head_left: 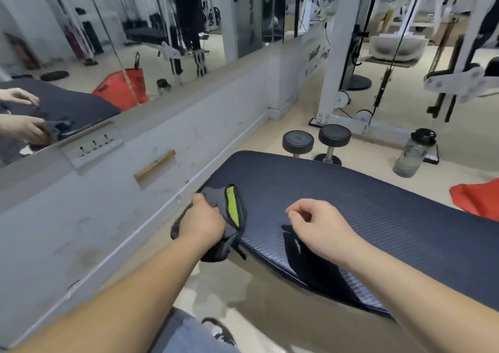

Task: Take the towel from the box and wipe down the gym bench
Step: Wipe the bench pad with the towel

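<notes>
**Towel pressed on the bench's left end**

Gym floor and a mirrored wall are framing a dark blue padded bench (351,204) that is running from the lower middle of the frame toward the right edge.

At the lower centre-left, the left hand (202,221) is closing its fingers around a grey towel (216,200) with a yellow-green strip, bunching it and pressing it down on the bench's left end. Part of the towel is hanging over the pad's edge below the hand. To its right, the right hand (318,228) is hovering just over the pad with nothing in it, the fingers loosely curled and the thumb and forefinger tips close together; whether it is touching the pad cannot be told. Its shadow is lying on the pad beneath it.

Beyond the bench, in the middle right of the frame, two dumbbells (316,141) are standing on end on the pale floor, and a clear water bottle (413,154) with a dark cap is standing near them to the right. A red-orange bag (475,200) is showing at the right edge, behind the bench. A white cable machine (340,55) is rising in the upper right. In the upper left, the mirror (108,41) is reflecting both hands and the pad.
</notes>
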`<move>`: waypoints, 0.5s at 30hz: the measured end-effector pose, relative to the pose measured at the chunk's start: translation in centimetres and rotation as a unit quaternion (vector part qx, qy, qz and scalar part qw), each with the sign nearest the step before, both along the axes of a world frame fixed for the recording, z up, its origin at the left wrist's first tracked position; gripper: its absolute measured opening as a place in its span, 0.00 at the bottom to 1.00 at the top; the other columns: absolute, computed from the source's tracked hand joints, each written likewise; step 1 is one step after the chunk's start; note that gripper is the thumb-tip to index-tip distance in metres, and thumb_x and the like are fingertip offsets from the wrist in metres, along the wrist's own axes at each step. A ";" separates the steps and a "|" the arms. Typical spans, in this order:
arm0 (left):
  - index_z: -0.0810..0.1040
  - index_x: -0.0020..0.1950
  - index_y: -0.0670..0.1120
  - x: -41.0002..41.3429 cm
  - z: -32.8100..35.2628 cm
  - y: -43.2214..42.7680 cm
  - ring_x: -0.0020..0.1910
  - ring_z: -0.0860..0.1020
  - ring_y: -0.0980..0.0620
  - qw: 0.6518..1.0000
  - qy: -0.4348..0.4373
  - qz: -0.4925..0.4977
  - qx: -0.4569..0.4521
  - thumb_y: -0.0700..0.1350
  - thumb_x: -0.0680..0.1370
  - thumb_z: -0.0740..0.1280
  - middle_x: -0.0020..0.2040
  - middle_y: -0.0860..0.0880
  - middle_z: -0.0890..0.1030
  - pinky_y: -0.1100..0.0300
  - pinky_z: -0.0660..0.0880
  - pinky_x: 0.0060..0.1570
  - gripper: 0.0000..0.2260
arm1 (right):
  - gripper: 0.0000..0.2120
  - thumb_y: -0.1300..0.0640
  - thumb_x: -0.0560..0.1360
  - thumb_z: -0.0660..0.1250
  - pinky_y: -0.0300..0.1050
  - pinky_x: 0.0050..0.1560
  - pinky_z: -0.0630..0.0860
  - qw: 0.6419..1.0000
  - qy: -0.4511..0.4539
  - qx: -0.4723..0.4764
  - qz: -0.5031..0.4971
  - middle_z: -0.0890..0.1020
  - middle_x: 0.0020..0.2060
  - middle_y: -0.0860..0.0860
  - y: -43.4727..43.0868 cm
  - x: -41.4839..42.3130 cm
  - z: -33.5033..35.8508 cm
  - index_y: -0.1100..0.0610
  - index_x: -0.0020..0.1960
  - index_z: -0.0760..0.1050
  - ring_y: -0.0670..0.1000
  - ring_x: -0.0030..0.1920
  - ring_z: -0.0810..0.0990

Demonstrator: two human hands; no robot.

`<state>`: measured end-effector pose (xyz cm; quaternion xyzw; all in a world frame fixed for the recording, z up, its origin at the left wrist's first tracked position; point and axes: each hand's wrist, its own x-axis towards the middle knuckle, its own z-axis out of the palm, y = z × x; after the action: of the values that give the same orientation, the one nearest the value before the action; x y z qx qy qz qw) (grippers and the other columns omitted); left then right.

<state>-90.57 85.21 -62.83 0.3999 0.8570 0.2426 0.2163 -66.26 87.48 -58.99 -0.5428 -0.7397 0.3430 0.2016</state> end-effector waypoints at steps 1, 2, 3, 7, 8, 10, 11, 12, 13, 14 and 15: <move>0.64 0.64 0.40 2.0 0.1 -0.9 0.57 0.79 0.34 1.000 -0.013 0.009 0.007 0.45 0.82 0.60 0.59 0.35 0.80 0.52 0.69 0.48 0.13 | 0.08 0.51 0.81 0.63 0.37 0.39 0.75 1.000 0.009 -0.010 -0.005 0.83 0.35 0.43 -0.8 1.0 -0.1 0.48 0.49 0.82 0.40 0.30 0.80; 0.64 0.63 0.40 4.0 0.3 -1.8 0.58 0.79 0.34 1.000 -0.019 0.015 0.011 0.45 0.82 0.61 0.59 0.35 0.80 0.52 0.69 0.47 0.14 | 0.09 0.51 0.82 0.63 0.37 0.38 0.74 1.000 0.015 -0.020 -0.010 0.83 0.34 0.43 -1.5 2.1 -0.1 0.48 0.49 0.82 0.40 0.29 0.79; 0.64 0.63 0.40 5.8 0.4 -2.7 0.58 0.79 0.34 0.999 -0.024 0.023 0.019 0.46 0.82 0.61 0.60 0.35 0.80 0.52 0.69 0.48 0.14 | 0.09 0.51 0.82 0.63 0.37 0.37 0.73 0.999 0.017 -0.031 -0.013 0.83 0.34 0.43 -2.2 3.0 0.0 0.48 0.48 0.81 0.40 0.29 0.78; 0.64 0.64 0.42 12.2 -0.1 -6.2 0.59 0.78 0.35 0.993 -0.084 0.060 0.059 0.49 0.82 0.64 0.61 0.39 0.78 0.52 0.71 0.50 0.17 | 0.11 0.49 0.80 0.63 0.43 0.35 0.77 0.994 0.008 -0.108 -0.023 0.86 0.37 0.52 -4.7 7.9 0.0 0.54 0.45 0.79 0.48 0.31 0.81; 0.64 0.65 0.42 13.6 -0.6 -6.8 0.59 0.77 0.35 0.990 -0.109 0.066 0.065 0.49 0.81 0.64 0.60 0.40 0.76 0.52 0.72 0.52 0.18 | 0.13 0.49 0.80 0.64 0.44 0.33 0.77 0.992 -0.004 -0.123 -0.027 0.87 0.38 0.56 -5.3 9.2 -0.1 0.56 0.43 0.77 0.50 0.31 0.81; 0.63 0.64 0.45 16.6 -1.2 -8.1 0.56 0.77 0.35 0.983 -0.156 0.063 0.077 0.51 0.80 0.64 0.61 0.41 0.75 0.48 0.77 0.56 0.17 | 0.14 0.48 0.80 0.63 0.47 0.30 0.78 0.988 -0.020 -0.149 -0.031 0.87 0.38 0.60 -6.8 11.7 -0.3 0.56 0.40 0.73 0.52 0.30 0.81; 0.63 0.62 0.47 18.0 -1.4 -8.5 0.53 0.78 0.35 0.981 -0.168 0.059 0.078 0.51 0.79 0.64 0.60 0.40 0.76 0.44 0.78 0.56 0.16 | 0.15 0.48 0.80 0.63 0.47 0.30 0.78 0.985 -0.017 -0.167 -0.033 0.86 0.38 0.61 -7.5 12.9 -0.4 0.56 0.40 0.72 0.52 0.29 0.81; 0.63 0.60 0.48 19.3 -1.6 -9.0 0.52 0.79 0.36 0.981 -0.171 0.055 0.072 0.51 0.79 0.63 0.58 0.39 0.78 0.42 0.79 0.55 0.15 | 0.15 0.48 0.81 0.63 0.46 0.30 0.78 0.981 -0.014 -0.190 -0.038 0.86 0.38 0.61 -8.3 13.9 -0.6 0.56 0.40 0.73 0.53 0.30 0.82; 0.63 0.57 0.48 20.6 -1.7 -9.4 0.50 0.79 0.36 0.981 -0.174 0.050 0.067 0.51 0.78 0.63 0.55 0.39 0.80 0.42 0.79 0.54 0.13 | 0.15 0.48 0.81 0.63 0.46 0.30 0.78 0.977 -0.014 -0.209 -0.045 0.86 0.38 0.61 -8.9 14.9 -0.7 0.56 0.40 0.73 0.53 0.30 0.82; 0.63 0.55 0.49 22.0 -1.9 -9.9 0.49 0.79 0.37 0.981 -0.178 0.044 0.067 0.51 0.79 0.63 0.53 0.39 0.80 0.43 0.79 0.52 0.12 | 0.16 0.48 0.81 0.63 0.46 0.31 0.78 0.974 -0.015 -0.221 -0.053 0.87 0.39 0.61 -9.5 15.8 -0.8 0.57 0.41 0.74 0.54 0.30 0.83; 0.63 0.54 0.48 23.5 -1.7 -10.4 0.48 0.79 0.37 0.979 -0.191 0.034 0.071 0.51 0.79 0.63 0.51 0.40 0.80 0.45 0.79 0.50 0.11 | 0.17 0.47 0.81 0.63 0.46 0.32 0.79 0.971 -0.012 -0.229 -0.065 0.88 0.40 0.61 -10.0 16.7 -1.0 0.59 0.41 0.75 0.54 0.31 0.83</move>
<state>-67.02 74.85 -64.56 0.3308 0.7940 0.3816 0.3384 -49.53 77.45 -59.97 -0.6255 -0.6068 0.4829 0.0853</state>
